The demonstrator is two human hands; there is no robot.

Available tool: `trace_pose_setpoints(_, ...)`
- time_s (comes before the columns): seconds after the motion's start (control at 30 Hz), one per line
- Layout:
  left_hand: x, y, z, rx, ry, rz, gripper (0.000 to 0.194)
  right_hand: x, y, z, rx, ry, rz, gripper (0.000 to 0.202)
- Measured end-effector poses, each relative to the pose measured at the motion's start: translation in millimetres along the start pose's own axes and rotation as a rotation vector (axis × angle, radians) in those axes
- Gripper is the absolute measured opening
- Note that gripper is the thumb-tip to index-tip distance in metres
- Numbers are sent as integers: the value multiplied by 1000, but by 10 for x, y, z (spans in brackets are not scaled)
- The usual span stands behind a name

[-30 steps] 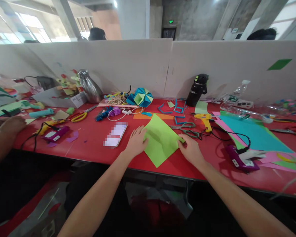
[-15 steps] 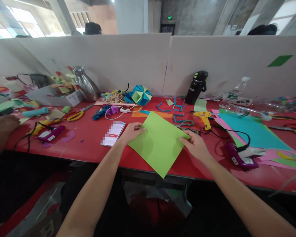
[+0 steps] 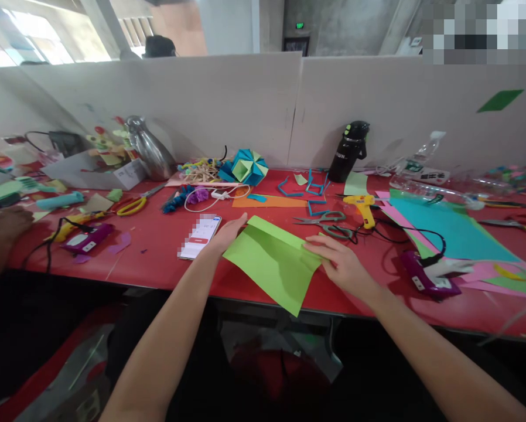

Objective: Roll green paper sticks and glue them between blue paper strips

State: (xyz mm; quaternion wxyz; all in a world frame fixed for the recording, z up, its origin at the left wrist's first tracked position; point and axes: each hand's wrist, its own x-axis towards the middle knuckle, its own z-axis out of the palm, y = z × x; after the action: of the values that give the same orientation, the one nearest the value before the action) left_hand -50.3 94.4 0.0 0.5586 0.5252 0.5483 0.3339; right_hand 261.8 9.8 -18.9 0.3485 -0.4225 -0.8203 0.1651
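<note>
A light green sheet of paper (image 3: 274, 264) lies between my hands over the front edge of the red table, its far side folded over in a strip and its near corner hanging free. My left hand (image 3: 231, 233) holds the sheet's left end, partly behind the paper. On the folded strip's right end, my right hand (image 3: 340, 261) has its fingers and thumb closed on the paper. A phone (image 3: 200, 237) lies just left of my left hand. Grey-green scissors (image 3: 331, 218) rest beyond my right hand.
A yellow glue gun (image 3: 363, 210) with a black cable and a purple power strip (image 3: 427, 278) are at the right, near stacked coloured sheets (image 3: 456, 225). Behind stand a black bottle (image 3: 348, 152) and a blue-green paper ball (image 3: 249, 167). Another person's hand (image 3: 6, 228) is far left.
The green sheet, flat before, now has its far edge folded over towards me. My right hand has moved slightly inward along it, and the scissors and orange strip behind show more.
</note>
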Motion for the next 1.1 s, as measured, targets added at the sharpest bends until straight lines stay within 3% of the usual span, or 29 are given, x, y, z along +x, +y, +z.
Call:
trace_pose_setpoints(0.07, -22, 18, -4, -28, -86, -23, 68, -19, -4, 8, 6, -34, -18, 62)
trace_pose_setpoints(0.23, -5, -41, 4, 60, -62, 41, 63, -54, -126, -13, 43, -206, -19, 58)
trace_pose_setpoints(0.37, 15, -87, 44, 48, -124, 88, 64, -46, -309, -63, 191, -324, 67, 48)
trace_pose_setpoints(0.47, -49, -56, 119, 38, -193, 95, 58, -1, -347, -56, 356, -209, 162, 23)
trace_pose_setpoints(0.57, -134, 1, 218, 68, -276, 123, 51, 53, -297, -1, 503, 8, 395, 37)
trace_pose_setpoints(0.63, -176, 29, 285, 95, -363, 141, 47, 73, -265, 48, 594, 61, 512, 35)
trace_pose_setpoints(0.73, -209, 39, 373, 142, -447, 172, 39, 64, -265, 125, 754, -50, 565, 38)
trace_pose_setpoints(0.87, -220, 4, 461, 206, -407, 248, 32, 20, -307, 219, 899, -207, 613, 45)
trace_pose_setpoints(1.1, -214, 2, 572, 236, -359, 352, 26, 42, -369, 284, 872, -212, 597, 46)
